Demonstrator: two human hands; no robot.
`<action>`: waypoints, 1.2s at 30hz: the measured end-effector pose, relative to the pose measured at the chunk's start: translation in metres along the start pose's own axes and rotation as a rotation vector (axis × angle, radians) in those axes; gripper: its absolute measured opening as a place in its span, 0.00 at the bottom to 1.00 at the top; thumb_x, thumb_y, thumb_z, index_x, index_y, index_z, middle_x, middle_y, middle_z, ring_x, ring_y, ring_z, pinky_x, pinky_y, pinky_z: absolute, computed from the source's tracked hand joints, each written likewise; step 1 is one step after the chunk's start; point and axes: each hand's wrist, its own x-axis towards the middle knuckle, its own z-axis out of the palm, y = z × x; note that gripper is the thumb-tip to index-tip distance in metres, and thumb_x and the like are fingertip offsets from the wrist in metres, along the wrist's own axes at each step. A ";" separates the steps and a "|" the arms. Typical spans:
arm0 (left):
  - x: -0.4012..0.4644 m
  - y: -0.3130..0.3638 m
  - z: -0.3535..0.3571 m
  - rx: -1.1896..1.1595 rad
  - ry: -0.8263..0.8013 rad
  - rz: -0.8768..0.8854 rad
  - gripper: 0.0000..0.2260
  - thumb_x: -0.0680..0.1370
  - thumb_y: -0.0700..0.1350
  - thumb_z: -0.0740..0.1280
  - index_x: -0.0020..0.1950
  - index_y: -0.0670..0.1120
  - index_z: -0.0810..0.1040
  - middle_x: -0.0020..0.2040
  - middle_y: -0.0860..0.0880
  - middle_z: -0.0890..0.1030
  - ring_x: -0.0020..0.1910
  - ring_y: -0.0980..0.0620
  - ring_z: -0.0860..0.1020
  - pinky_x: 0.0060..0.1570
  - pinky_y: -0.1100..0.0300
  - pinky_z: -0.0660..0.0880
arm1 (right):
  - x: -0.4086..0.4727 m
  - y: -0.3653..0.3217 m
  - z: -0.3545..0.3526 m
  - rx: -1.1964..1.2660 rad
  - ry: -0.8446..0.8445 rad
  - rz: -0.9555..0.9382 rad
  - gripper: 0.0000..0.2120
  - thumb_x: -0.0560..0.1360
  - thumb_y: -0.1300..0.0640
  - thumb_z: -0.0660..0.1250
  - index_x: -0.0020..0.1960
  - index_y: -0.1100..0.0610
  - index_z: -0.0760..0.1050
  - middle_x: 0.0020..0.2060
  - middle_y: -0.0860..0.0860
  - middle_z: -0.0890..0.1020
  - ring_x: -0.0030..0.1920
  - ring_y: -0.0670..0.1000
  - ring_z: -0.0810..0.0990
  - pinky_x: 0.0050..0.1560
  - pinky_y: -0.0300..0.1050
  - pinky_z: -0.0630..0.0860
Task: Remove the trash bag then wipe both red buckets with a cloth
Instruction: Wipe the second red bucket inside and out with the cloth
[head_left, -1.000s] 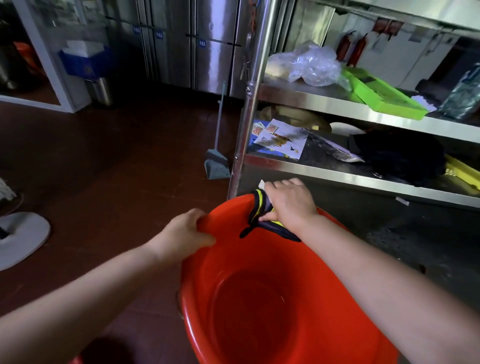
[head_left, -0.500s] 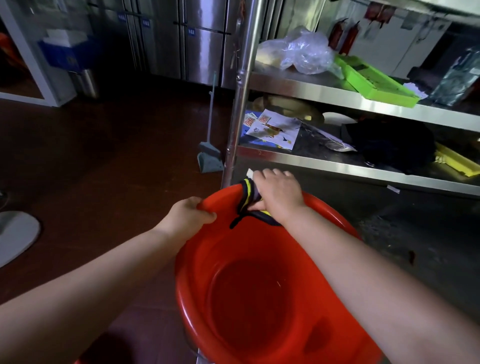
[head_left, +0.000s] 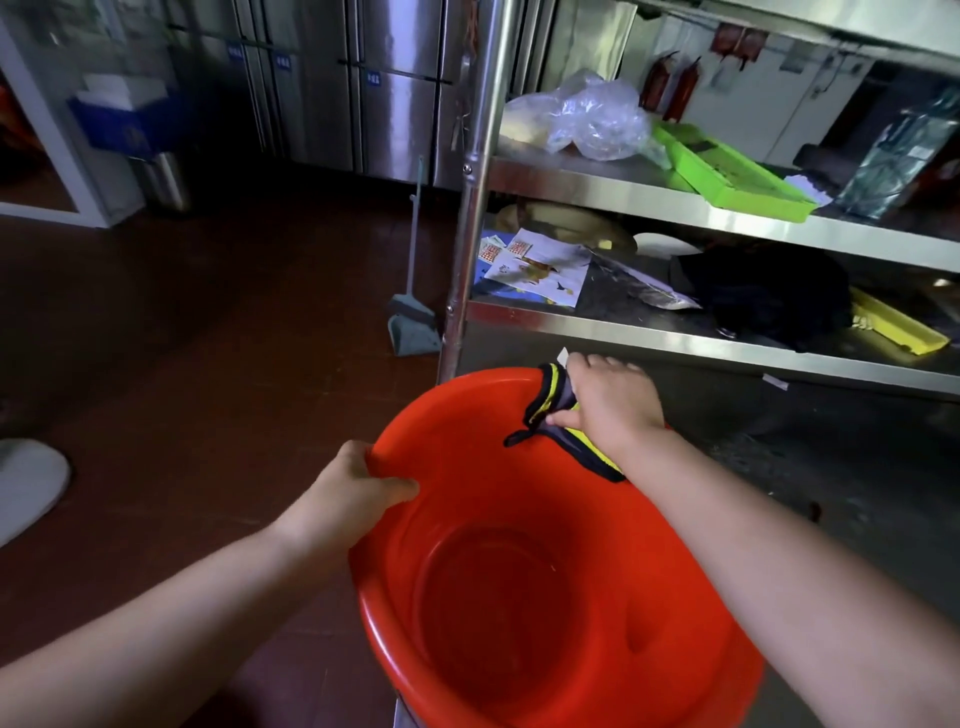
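Low in the head view, beside a steel rack (head_left: 470, 218): red bucket (head_left: 519, 597), tilted, mouth open toward the camera, inside bare and glossy. Left hand (head_left: 345, 496) clamped on the near-left rim, thumb hooked inside over the wall, fingers curled round the outside. Right hand (head_left: 613, 402) on the far rim, fingers folded over a cloth (head_left: 550, 402), thumb pinching it against the inner wall. Cloth dark with yellow bands, draped over the rim, one dark corner trailing down inside, another edge running under the wrist. Small white tag (head_left: 562, 355) poking out above the knuckles. Both forearms bare, reaching in from the lower corners.

On the rack's upper shelf: crumpled clear plastic bag (head_left: 592, 122), just beside it a green tray (head_left: 727, 174), tilted. On the lower shelf: printed papers (head_left: 535, 265), a dark bundle (head_left: 763, 291), a yellow tray (head_left: 893, 325) at the right end. Left of the rack post, standing on the reddish-brown floor (head_left: 208, 338): grey dustpan (head_left: 413, 327) with a long upright handle. Behind, well apart: steel cabinet doors (head_left: 395, 88), a blue box (head_left: 122, 122) over a metal cylinder. At the far left edge, a white rounded object (head_left: 26, 483) on the floor, only partly in view.
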 end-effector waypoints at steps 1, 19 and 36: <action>0.010 0.005 -0.006 0.119 0.002 0.052 0.21 0.68 0.43 0.75 0.58 0.47 0.72 0.50 0.45 0.78 0.52 0.43 0.78 0.53 0.48 0.77 | 0.003 -0.004 -0.002 0.004 0.002 -0.036 0.30 0.64 0.33 0.69 0.53 0.55 0.69 0.48 0.52 0.79 0.52 0.55 0.78 0.48 0.48 0.70; 0.071 0.025 -0.006 0.416 -0.016 0.171 0.29 0.67 0.48 0.73 0.66 0.58 0.68 0.55 0.49 0.65 0.59 0.41 0.70 0.58 0.43 0.74 | 0.033 -0.053 -0.001 0.041 0.064 -0.257 0.31 0.62 0.35 0.72 0.55 0.55 0.70 0.49 0.52 0.77 0.52 0.56 0.75 0.50 0.49 0.68; 0.031 0.010 0.004 0.495 0.223 0.157 0.32 0.64 0.51 0.75 0.65 0.50 0.67 0.55 0.50 0.66 0.62 0.44 0.65 0.56 0.53 0.65 | 0.021 0.005 0.009 -0.011 0.018 0.046 0.31 0.65 0.33 0.70 0.55 0.55 0.69 0.50 0.52 0.79 0.53 0.55 0.78 0.47 0.47 0.70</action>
